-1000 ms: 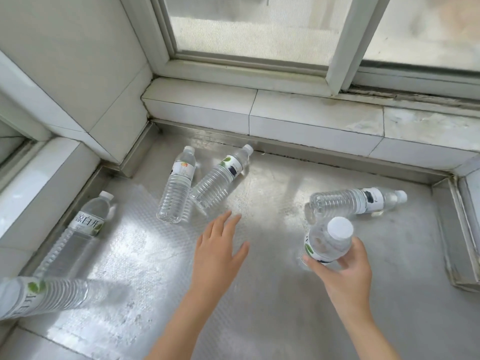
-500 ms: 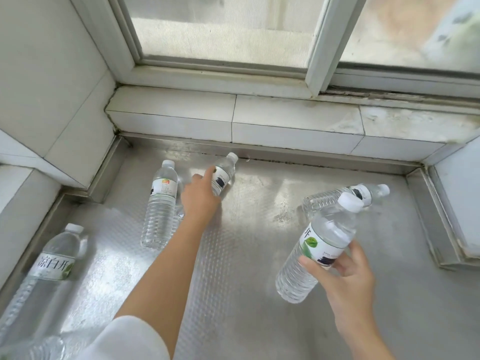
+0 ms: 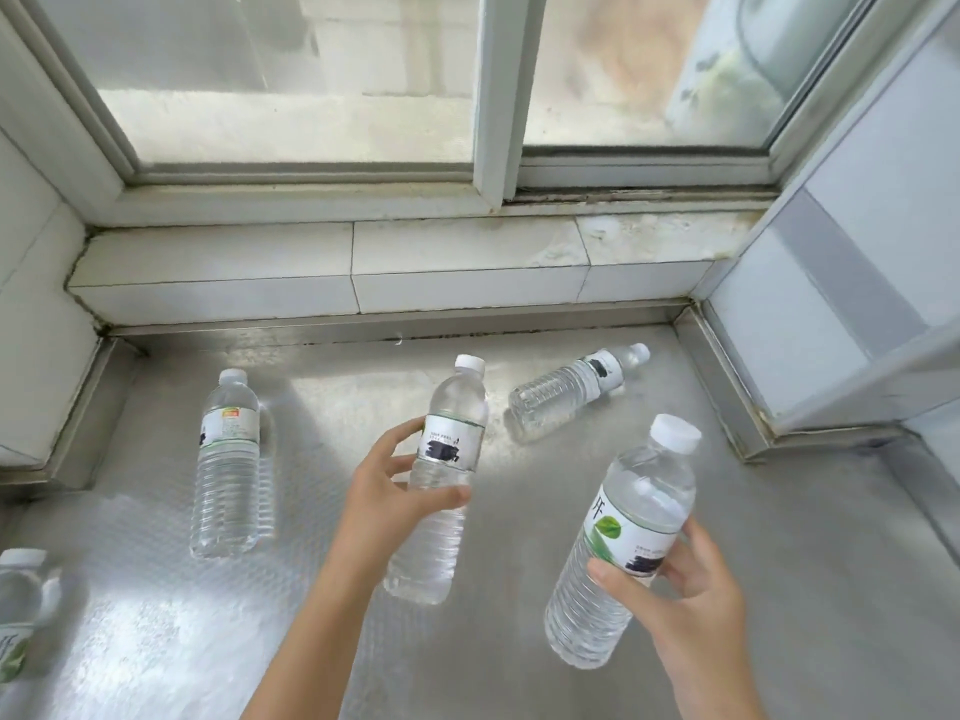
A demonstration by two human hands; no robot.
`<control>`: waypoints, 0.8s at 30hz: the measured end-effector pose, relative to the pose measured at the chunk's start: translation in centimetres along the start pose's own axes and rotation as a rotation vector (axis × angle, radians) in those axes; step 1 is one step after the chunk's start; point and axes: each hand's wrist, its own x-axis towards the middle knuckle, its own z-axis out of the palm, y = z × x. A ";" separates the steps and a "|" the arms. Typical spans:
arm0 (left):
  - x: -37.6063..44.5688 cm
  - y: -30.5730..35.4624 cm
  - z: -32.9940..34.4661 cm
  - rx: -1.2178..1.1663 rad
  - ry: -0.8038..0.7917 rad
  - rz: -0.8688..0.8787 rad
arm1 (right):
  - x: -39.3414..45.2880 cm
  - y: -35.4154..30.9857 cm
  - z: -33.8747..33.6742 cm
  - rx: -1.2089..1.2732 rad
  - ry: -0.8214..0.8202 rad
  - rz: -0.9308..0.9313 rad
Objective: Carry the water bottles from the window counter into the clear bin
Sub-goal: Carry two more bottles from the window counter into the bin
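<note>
My left hand (image 3: 387, 491) grips a clear water bottle with a white and black label (image 3: 448, 459) around its middle, lifted off the steel counter (image 3: 810, 574), cap pointing away. My right hand (image 3: 680, 595) holds a second bottle with a green leaf label (image 3: 631, 527), also raised and tilted. A third bottle (image 3: 227, 459) lies flat at the left. Another bottle (image 3: 571, 389) lies on its side near the back right. A further bottle (image 3: 15, 610) is cut off at the left edge. The clear bin is out of view.
A tiled ledge (image 3: 363, 272) and a sliding window (image 3: 498, 96) run along the back of the counter. White walls close in the left side, and a grey panel (image 3: 841, 283) closes in the right side. The counter's raised steel rim borders it.
My left hand reached to the back, took hold of the black-labelled bottle and lifted it toward me. My right hand raised its bottle and kept hold. The view shifted right.
</note>
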 end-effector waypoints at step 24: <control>-31.3 -1.2 24.7 0.094 -0.852 0.081 | -26.0 6.6 -31.0 0.167 0.665 -0.062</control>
